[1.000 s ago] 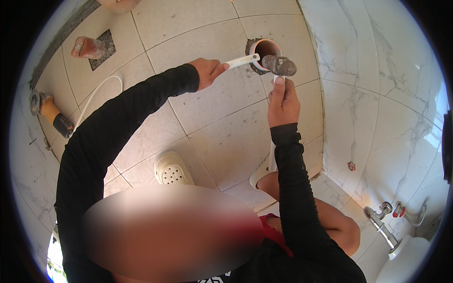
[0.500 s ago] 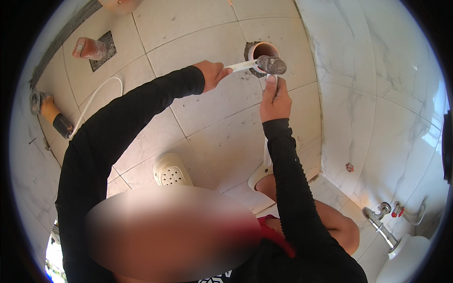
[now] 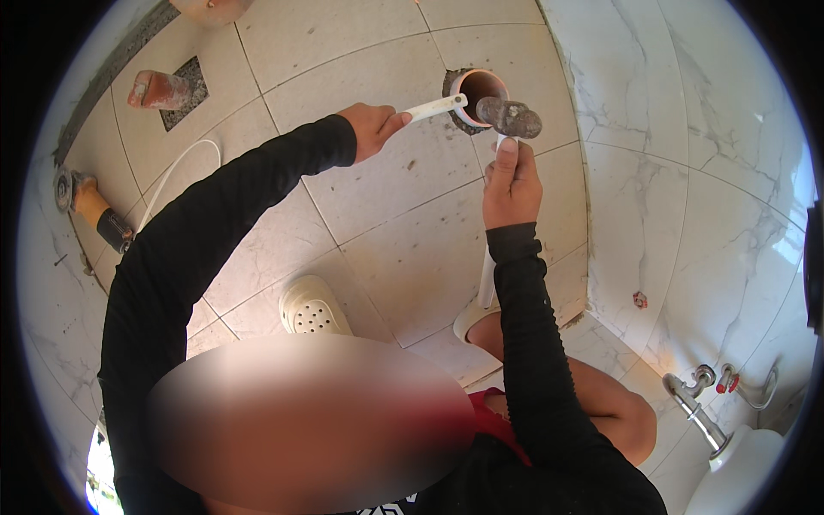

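Note:
My left hand [image 3: 375, 131] is closed around a flat white bar [image 3: 436, 107] with a small hole at its far end. That end reaches the left rim of an orange pipe [image 3: 482, 84] set in a rough hole in the tiled floor. My right hand [image 3: 512, 186] grips a hammer [image 3: 511, 118] close under its dark, worn head. Its pale handle runs back along my forearm and shows again below the wrist. The hammer head overlaps the pipe's near right rim in view; whether they touch, I cannot tell. A small gap separates it from the bar.
An angle grinder [image 3: 96, 210] with a white cord [image 3: 184, 159] lies at the left wall. Another capped pipe stub [image 3: 159, 89] rises from a square floor cut-out. Marbled wall tiles [image 3: 639, 112] stand to the right. A white fixture [image 3: 740, 476] with a chrome pipe [image 3: 699, 412] is lower right.
The hammer head has shifted right, away from the bar's end that it was overlapping. My left hand and the bar have moved slightly left, and the bar's holed end now shows.

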`<action>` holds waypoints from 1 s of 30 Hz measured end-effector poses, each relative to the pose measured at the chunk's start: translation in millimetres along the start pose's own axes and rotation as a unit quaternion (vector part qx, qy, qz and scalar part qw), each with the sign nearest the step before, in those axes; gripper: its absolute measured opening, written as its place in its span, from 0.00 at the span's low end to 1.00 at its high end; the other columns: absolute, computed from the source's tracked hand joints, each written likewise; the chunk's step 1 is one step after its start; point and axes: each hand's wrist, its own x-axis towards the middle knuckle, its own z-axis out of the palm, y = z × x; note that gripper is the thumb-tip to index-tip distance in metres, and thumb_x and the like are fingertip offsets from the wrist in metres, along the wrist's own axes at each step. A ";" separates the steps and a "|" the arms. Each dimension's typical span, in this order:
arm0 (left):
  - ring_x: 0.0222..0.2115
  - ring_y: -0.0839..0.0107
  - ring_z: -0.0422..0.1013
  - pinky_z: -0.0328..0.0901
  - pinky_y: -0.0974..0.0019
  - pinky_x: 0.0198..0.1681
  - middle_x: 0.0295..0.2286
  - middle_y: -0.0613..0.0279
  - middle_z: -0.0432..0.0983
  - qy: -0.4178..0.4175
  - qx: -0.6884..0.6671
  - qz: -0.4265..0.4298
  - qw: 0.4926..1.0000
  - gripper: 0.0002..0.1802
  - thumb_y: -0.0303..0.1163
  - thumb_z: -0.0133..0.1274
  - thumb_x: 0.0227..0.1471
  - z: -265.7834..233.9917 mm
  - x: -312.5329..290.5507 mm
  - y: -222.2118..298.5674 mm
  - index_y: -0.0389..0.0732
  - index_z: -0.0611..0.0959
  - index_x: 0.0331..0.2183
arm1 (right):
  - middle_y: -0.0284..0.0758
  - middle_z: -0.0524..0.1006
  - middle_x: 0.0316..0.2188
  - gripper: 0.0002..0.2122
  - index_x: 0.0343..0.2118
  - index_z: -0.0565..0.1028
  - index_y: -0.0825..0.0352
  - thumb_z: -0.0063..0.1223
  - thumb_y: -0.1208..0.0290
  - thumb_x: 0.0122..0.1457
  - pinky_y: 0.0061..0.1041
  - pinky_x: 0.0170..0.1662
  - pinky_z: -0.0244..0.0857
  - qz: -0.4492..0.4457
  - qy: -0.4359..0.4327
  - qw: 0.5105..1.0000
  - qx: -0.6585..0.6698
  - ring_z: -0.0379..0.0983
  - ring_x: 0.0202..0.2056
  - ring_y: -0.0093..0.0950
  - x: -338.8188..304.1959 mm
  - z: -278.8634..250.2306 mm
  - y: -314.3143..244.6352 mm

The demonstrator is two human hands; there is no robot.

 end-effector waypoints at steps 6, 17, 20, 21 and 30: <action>0.22 0.52 0.71 0.67 0.57 0.32 0.19 0.51 0.72 0.010 -0.020 0.020 1.000 0.35 0.57 0.28 0.67 -4.4 1.3 -1.6 0.36 0.75 0.29 | 0.25 0.63 0.18 0.22 0.35 0.70 0.70 0.40 0.50 0.69 0.17 0.23 0.52 -0.017 -0.008 0.999 0.034 0.57 0.19 0.14 0.7 6.5 -9.5; 0.23 0.50 0.71 0.67 0.56 0.33 0.19 0.49 0.73 0.015 -0.008 0.010 1.000 0.35 0.57 0.28 0.67 -1.8 2.9 -5.7 0.36 0.76 0.29 | 0.25 0.62 0.18 0.22 0.35 0.70 0.70 0.40 0.50 0.69 0.17 0.23 0.51 -0.070 -0.012 0.997 0.028 0.56 0.20 0.13 14.8 12.1 -33.3; 0.24 0.49 0.72 0.67 0.55 0.33 0.20 0.48 0.74 0.009 -0.011 0.000 1.000 0.35 0.57 0.28 0.67 -1.3 2.9 -6.3 0.35 0.76 0.30 | 0.28 0.66 0.18 0.23 0.37 0.71 0.69 0.39 0.49 0.69 0.20 0.25 0.57 -0.084 -0.006 0.996 0.015 0.61 0.20 0.17 19.1 16.7 -31.4; 0.24 0.49 0.72 0.67 0.55 0.33 0.20 0.48 0.74 0.009 -0.014 0.000 1.000 0.35 0.57 0.28 0.66 -0.9 3.2 -6.0 0.35 0.76 0.30 | 0.30 0.67 0.18 0.23 0.38 0.71 0.69 0.39 0.48 0.69 0.22 0.27 0.59 -0.073 -0.013 0.997 -0.031 0.63 0.21 0.18 21.1 19.7 -29.8; 0.23 0.51 0.70 0.67 0.56 0.33 0.20 0.49 0.72 0.019 -0.029 -0.002 0.999 0.35 0.58 0.28 0.66 1.8 6.7 -5.1 0.36 0.75 0.29 | 0.30 0.68 0.19 0.25 0.35 0.72 0.70 0.40 0.46 0.68 0.22 0.28 0.61 -0.033 -0.001 0.999 -0.032 0.64 0.22 0.19 18.9 14.0 -18.5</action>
